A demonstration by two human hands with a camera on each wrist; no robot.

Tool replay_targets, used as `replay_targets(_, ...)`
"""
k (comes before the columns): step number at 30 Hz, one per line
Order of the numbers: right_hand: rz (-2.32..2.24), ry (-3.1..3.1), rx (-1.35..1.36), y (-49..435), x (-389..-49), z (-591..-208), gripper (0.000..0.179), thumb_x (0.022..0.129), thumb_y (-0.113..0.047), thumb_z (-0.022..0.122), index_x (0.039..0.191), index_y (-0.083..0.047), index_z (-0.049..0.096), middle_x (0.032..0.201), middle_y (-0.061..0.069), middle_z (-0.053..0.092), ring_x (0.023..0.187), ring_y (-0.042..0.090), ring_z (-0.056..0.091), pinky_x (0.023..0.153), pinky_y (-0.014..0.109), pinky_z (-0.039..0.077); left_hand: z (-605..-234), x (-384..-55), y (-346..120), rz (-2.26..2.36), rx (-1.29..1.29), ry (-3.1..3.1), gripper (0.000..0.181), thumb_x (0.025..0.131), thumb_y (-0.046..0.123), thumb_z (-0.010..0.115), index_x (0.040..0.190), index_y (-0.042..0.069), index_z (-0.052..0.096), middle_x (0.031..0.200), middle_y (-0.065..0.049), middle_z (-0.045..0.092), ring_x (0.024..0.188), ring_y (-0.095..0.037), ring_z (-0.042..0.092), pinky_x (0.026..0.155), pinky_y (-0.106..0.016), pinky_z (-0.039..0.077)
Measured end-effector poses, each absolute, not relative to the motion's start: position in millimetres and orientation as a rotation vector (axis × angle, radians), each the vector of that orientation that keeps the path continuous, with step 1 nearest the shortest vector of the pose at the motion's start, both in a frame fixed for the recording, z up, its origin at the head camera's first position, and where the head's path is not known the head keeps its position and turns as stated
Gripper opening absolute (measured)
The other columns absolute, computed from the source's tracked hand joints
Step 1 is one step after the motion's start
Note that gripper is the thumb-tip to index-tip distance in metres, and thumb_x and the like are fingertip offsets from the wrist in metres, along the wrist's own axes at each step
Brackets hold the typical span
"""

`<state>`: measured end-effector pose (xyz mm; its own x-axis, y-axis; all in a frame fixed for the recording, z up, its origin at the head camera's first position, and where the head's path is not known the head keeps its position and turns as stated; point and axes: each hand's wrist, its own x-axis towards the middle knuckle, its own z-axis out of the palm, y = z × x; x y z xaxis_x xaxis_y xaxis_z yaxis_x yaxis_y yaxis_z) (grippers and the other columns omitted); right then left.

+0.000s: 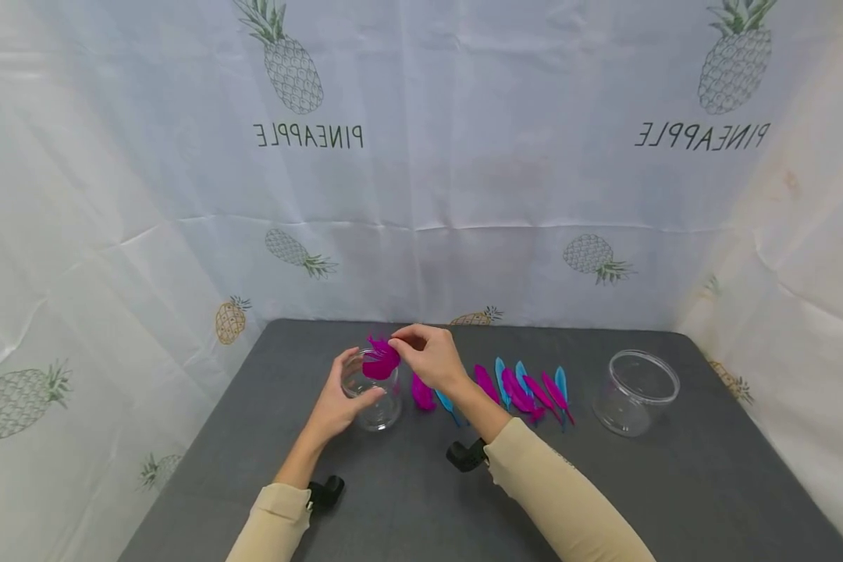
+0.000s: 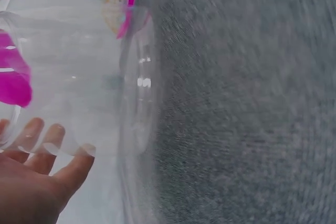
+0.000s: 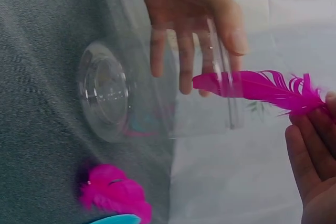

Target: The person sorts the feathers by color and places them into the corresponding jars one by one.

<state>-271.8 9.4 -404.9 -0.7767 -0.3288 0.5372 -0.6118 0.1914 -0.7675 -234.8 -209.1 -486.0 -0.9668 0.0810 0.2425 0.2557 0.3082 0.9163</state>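
A clear plastic jar (image 1: 379, 419) stands on the dark table, and my left hand (image 1: 336, 402) grips its side, the thumb in front and the fingers round the far wall. Above its mouth, my right hand (image 1: 432, 361) pinches a magenta feather (image 1: 381, 363) by its fluffy quill end. The right wrist view shows the feather's broad tip (image 3: 210, 83) past the rim, inside the jar; no other feather can be made out in it. Just right of the jar, another magenta feather (image 1: 422, 393) and a blue feather (image 1: 446, 404) lie on the table.
Several more magenta feathers (image 1: 513, 386) and blue feathers (image 1: 560, 381) lie in a loose row, partly behind my right forearm. A second clear jar (image 1: 620, 417) stands at the right. A pineapple-print curtain (image 1: 449, 179) hangs behind the table (image 1: 407, 499).
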Motion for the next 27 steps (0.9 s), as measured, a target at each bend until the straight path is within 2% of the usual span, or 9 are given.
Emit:
replay_targets(7, 1.59, -2.243, 0.919, 5.4, -269.8, -411.9, 0.013, 0.096, -0.014, 0.072, 0.104, -0.005, 0.076, 0.095, 0.006, 0.075, 0.08, 0.016, 0.069, 0.071, 0.027, 0.058, -482.4, -230.0, -209.4, -1.724, -0.343, -2.42, 0.087, 0.089, 0.019, 0.08, 0.155, 0.008, 0.025, 0.154, -0.018, 0.04, 0.143, -0.039, 0.038, 0.112, -0.066, 0.032)
replay_targets(16, 1.558, -2.318, 0.916, 2.4, -265.0, -415.4, 0.015, 0.097, -0.016, 0.071, 0.105, -0.004, 0.076, 0.096, 0.004, 0.076, 0.08, 0.013, 0.069, 0.071, 0.026, 0.058, -485.9, -223.5, -206.5, -1.75, -0.36, -2.411, 0.086, 0.088, 0.016, 0.081, 0.155, 0.011, 0.027, 0.154, -0.016, 0.039, 0.143, -0.038, 0.038, 0.114, -0.065, 0.032)
replay_targets(23, 1.515, -2.35, 0.983, -1.4, -261.6, -417.7, 0.017, 0.098, -0.015, 0.07, 0.107, -0.002, 0.076, 0.095, 0.005, 0.075, 0.077, 0.01, 0.068, 0.068, 0.023, 0.057, -486.0, -220.3, -202.1, -1.811, -0.395, -2.37, 0.09, 0.088, 0.009, 0.079, 0.157, 0.005, 0.021, 0.154, -0.023, 0.035, 0.143, -0.044, 0.035, 0.115, -0.065, 0.03)
replay_targets(27, 1.473, -2.382, 1.021, -4.1, -260.3, -418.6, 0.014, 0.098, -0.013, 0.07, 0.105, -0.003, 0.076, 0.094, 0.006, 0.075, 0.075, 0.009, 0.068, 0.067, 0.021, 0.057, -485.9, -220.2, -201.1, -1.8, -0.392, -2.38, 0.089, 0.088, 0.009, 0.079, 0.156, 0.007, 0.023, 0.151, -0.022, 0.039, 0.141, -0.042, 0.038, 0.114, -0.061, 0.034)
